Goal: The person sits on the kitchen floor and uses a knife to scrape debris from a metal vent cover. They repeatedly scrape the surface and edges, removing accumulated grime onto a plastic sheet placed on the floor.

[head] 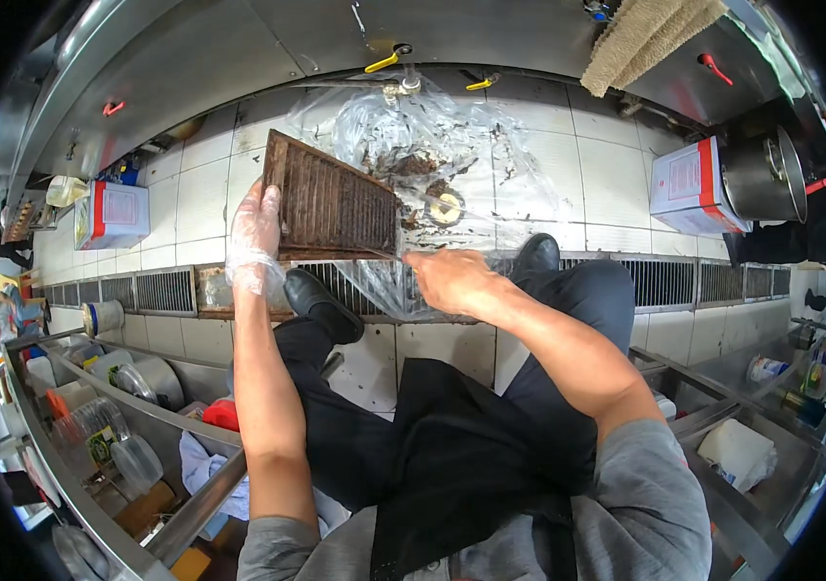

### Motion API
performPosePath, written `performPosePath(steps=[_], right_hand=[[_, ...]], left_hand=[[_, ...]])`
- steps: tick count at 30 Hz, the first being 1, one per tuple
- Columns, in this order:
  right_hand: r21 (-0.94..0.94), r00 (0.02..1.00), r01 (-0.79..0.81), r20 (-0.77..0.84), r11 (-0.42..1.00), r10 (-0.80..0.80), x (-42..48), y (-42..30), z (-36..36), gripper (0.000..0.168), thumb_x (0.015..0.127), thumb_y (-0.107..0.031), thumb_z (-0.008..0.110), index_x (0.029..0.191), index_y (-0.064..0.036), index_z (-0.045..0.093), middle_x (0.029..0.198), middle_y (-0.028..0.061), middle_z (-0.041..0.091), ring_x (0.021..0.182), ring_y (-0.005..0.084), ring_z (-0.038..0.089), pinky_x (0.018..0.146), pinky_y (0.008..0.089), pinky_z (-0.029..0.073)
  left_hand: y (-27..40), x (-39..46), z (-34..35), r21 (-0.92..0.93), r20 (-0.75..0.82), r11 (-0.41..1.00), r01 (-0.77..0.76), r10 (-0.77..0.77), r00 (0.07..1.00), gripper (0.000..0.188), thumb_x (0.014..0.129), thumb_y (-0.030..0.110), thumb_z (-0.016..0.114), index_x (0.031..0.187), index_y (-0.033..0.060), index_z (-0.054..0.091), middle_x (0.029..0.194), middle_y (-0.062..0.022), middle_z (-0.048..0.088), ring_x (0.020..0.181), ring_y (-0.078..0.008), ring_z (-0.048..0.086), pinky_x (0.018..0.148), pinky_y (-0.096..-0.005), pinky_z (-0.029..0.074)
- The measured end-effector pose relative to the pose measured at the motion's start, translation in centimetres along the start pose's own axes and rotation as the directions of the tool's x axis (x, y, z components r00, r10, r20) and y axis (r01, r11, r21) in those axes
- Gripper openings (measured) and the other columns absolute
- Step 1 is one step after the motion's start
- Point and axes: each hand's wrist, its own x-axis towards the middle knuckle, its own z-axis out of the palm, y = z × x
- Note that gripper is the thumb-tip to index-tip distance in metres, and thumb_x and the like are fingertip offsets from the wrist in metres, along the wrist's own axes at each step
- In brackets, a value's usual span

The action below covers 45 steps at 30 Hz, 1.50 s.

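Observation:
A ribbed metal drain grate (pixel 333 200), coated in brown grime, is held up tilted in front of me. My left hand (pixel 256 236), in a clear plastic glove, grips its left edge. My bare right hand (pixel 453 285) is closed around the end of a thin tool at the grate's lower right corner; most of that tool is hidden, and its kind cannot be told. Beneath and behind the grate, a clear plastic sheet or bag (pixel 384 120) lies on the tiles with dark scraps of dirt on it. A pale round piece (pixel 445 208) with a dark rim lies among the scraps.
A floor drain with slotted grates (pixel 663 284) crosses under my legs. White-and-red tins (pixel 119 214) stand left and right, the right one beside a metal pot (pixel 757 178). Steel equipment with yellow-handled valves (pixel 384 62) is ahead. Steel shelving (pixel 195 428) flanks me, and a person is at far left.

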Motion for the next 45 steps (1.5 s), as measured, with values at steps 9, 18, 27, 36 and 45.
performPosePath(steps=[9, 18, 27, 36, 45], right_hand=[[-0.203, 0.991, -0.007, -0.134, 0.979, -0.021, -0.1, 0.4, 0.9, 0.066, 0.092, -0.006, 0.061, 0.157, -0.011, 0.046, 0.129, 0.0293, 0.061, 0.1, 0.0443, 0.073, 0.085, 0.0488, 0.06], [-0.02, 0.995, -0.087, 0.037, 0.996, 0.088, -0.3, -0.8, -1.5, 0.052, 0.096, -0.01, 0.051, 0.147, -0.001, 0.051, 0.113, 0.0315, 0.069, 0.103, 0.0446, 0.072, 0.088, 0.0529, 0.058], [0.007, 0.997, -0.026, 0.067, 1.0, 0.025, -2.0, 0.5, -2.9, 0.036, 0.102, -0.022, 0.048, 0.125, 0.002, 0.059, 0.095, 0.0262, 0.075, 0.091, 0.0457, 0.073, 0.086, 0.0555, 0.056], [0.03, 0.997, -0.05, 0.065, 0.998, 0.048, -1.5, 0.1, -2.2, 0.036, 0.101, -0.021, 0.05, 0.126, 0.004, 0.059, 0.09, 0.026, 0.075, 0.089, 0.0445, 0.074, 0.084, 0.0537, 0.057], [0.104, 0.991, 0.009, 0.129, 0.995, -0.023, -1.5, 0.2, -0.7, 0.052, 0.103, -0.021, 0.049, 0.152, -0.004, 0.046, 0.105, 0.0278, 0.074, 0.099, 0.045, 0.073, 0.087, 0.0537, 0.057]], left_hand=[[-0.1, 0.2, 0.0, -0.051, 0.031, 0.999, 0.018, -0.016, 0.999, 0.048, 0.108, 0.029, 0.055, 0.147, 0.0007, 0.057, 0.132, -0.0191, 0.07, 0.117, -0.0272, 0.067, 0.102, -0.0361, 0.049], [0.0, 0.2, 0.6, -0.306, 0.166, 0.939, 0.155, -0.108, 0.98, 0.05, 0.107, 0.025, 0.057, 0.152, 0.0028, 0.052, 0.131, -0.0157, 0.07, 0.113, -0.0216, 0.066, 0.1, -0.0347, 0.05], [3.2, -1.0, 0.6, -0.442, 0.181, 0.894, 0.069, 0.014, 0.983, 0.07, 0.097, 0.024, 0.076, 0.157, 0.0013, 0.045, 0.137, -0.0168, 0.067, 0.123, -0.0228, 0.064, 0.108, -0.035, 0.048], [4.2, -1.2, -0.8, -0.289, 0.247, 0.957, -0.012, 0.086, 0.965, 0.08, 0.09, 0.022, 0.084, 0.154, -0.0037, 0.045, 0.133, -0.0173, 0.069, 0.121, -0.0243, 0.066, 0.108, -0.0356, 0.05], [3.4, -0.8, -0.3, -0.142, 0.196, 0.987, -0.082, 0.109, 0.975, 0.086, 0.09, 0.032, 0.084, 0.155, -0.0047, 0.042, 0.13, -0.0191, 0.069, 0.119, -0.0255, 0.067, 0.106, -0.0365, 0.051]])
